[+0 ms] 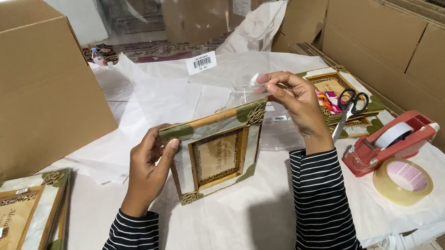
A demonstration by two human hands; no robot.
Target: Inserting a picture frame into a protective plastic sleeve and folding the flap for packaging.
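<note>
While the left hand (149, 166) grips the upright picture frame (216, 153) by its left edge, the right hand (296, 104) pinches its clear plastic sleeve (240, 83) just above the frame's top right corner, a white barcode label (201, 62) lying beyond the frame.

Bright, even daylight, soft shadows under the arms, slight wide-angle bending at edges, background perhaps faintly soft.

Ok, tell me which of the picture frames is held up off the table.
The middle frame, held upright between the left hand and right hand. The left stack and the frames under the scissors lie flat.
</note>
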